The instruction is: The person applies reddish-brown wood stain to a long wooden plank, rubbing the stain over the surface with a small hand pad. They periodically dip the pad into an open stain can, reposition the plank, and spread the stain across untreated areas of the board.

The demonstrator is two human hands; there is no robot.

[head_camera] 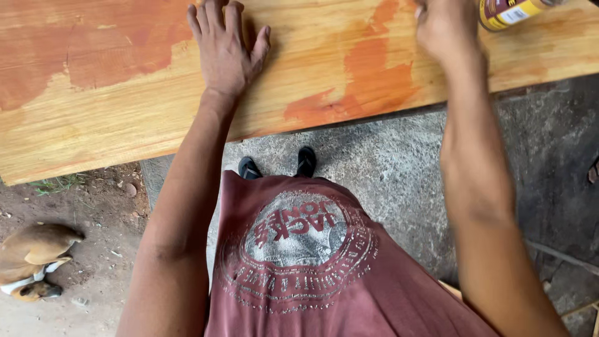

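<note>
Down in the dirt off the left end of the board, a brown and white dog (31,259) is curled up, well apart from everything.

The board (125,125) runs left to right in front of me, long axis straight across, near edge just beyond my feet. It's pale wood with patches of reddish stain (75,56) on it: a big one toward the far left corner and a streak (368,81) nearer the middle-right, running down almost to the near edge.

My left hand (226,53) is flat on the bare wood between those two patches, fingers spread apart, palm down, holding nothing, just pressing on the board.

My right hand (444,31) is further right, up near the far edge, just right of the streak. It's blurry and seen from the back, so I honestly can't tell if it's closed on a rag or anything. It looks loosely bunched, that's all I can say.

Right beside that hand, toward the far right corner, a can (511,11) with a yellow and dark label lies tilted on the board, mostly cut off by the frame. Can't see what's in it. The right hand is clearly the nearer one to it.

Below me are the concrete floor (387,168) and my sandals (277,165).
</note>
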